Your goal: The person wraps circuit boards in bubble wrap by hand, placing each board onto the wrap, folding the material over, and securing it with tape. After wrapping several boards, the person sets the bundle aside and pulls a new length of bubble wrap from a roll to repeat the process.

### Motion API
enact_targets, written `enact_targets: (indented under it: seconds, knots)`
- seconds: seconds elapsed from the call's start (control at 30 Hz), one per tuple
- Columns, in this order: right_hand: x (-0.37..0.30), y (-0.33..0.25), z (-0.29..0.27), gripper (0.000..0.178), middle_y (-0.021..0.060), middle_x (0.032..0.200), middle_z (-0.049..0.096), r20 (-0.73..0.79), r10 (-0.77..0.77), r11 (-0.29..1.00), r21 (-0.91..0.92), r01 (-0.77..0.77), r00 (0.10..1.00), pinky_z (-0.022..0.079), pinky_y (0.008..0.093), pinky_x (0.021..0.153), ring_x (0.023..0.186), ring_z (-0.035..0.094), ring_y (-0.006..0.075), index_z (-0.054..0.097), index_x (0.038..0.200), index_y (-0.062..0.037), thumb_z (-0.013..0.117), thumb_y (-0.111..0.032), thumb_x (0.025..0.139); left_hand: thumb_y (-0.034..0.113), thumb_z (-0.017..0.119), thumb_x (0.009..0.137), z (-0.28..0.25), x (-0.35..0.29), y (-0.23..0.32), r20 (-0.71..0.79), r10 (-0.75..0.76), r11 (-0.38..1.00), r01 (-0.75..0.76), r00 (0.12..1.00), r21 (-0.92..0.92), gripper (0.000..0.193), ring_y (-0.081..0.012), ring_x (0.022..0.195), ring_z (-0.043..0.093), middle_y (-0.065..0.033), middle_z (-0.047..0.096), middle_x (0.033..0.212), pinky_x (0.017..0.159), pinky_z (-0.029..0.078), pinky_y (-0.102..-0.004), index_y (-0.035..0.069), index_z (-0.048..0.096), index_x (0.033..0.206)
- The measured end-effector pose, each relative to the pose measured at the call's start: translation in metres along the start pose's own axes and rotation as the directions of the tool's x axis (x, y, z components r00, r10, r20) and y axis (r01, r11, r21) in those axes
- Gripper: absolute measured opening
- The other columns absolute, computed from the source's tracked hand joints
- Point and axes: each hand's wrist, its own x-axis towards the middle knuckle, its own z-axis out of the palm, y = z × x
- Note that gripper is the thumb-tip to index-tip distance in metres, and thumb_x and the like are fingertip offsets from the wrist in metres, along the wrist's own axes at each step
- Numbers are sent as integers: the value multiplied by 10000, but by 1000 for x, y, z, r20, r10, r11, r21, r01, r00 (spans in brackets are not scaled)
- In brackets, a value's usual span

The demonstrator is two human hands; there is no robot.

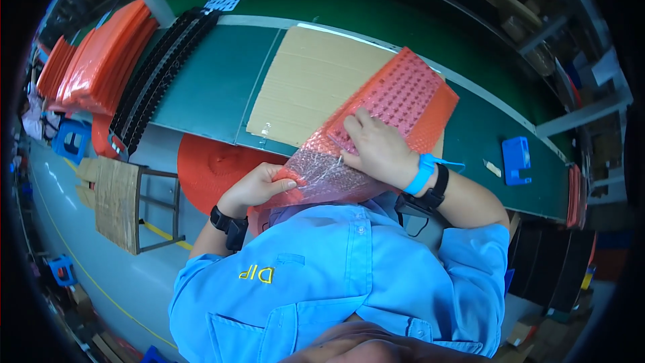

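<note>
A red, see-through bubble-wrap sheet or bag [322, 168] slants across the table's near edge. Through its film shows a flat panel with rows of dark marks [396, 97], at the upper part. My left hand [259, 185] pinches the wrap's lower left corner between thumb and fingers. On the middle of the wrap, at the near end of the panel, lies my right hand [379, 148] with bent fingers closed on the bubble wrap. Whether those fingers also grip the panel, I cannot tell. A brown cardboard sheet [302, 81] lies under the wrap's far part.
The green table [201, 87] carries a black slotted rack [161, 74] and stacked red bubble-wrap bags [111, 60] at left. A blue holder [516, 160] stands at right. Below the table's front edge is a large red roll [218, 171]. A wooden-topped stool [117, 205] stands at left.
</note>
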Motion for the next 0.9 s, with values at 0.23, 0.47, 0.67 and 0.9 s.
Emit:
enact_targets:
  seconds: [0.23,0.47,0.67,0.9]
  knots:
    - [21,6,1,638,185,1072,520,41,-48,999,-19,49,998,559,448,729,953,639,352,492,1370,-98,718,-371,840,82,610,986,1,-1,-6,-12,-29,998,28,1000,-51,205,-91,909,655,-51,729,1008,843,536,-269,-23,688,1144]
    - [24,10,8,638,167,1079,522,45,-106,990,-92,110,993,558,409,718,965,619,313,498,1411,-181,702,-403,849,91,646,963,-6,-3,-8,-11,2,999,-2,1000,48,145,-118,846,677,-75,739,973,790,551,-273,-19,708,1034]
    - [17,22,28,654,143,1046,541,-347,-102,994,5,111,932,534,402,706,976,597,293,566,1285,-94,769,-423,757,257,721,924,-53,-28,78,-185,233,789,-75,955,609,264,-130,671,644,-67,705,737,644,534,-275,-5,741,952]
    - [16,28,27,564,122,1027,550,-341,-165,980,48,192,925,528,393,710,945,599,291,609,1141,-65,791,-406,730,494,702,877,-195,129,174,-527,610,360,385,592,850,499,-284,956,711,-177,730,989,865,553,-405,64,701,1130]
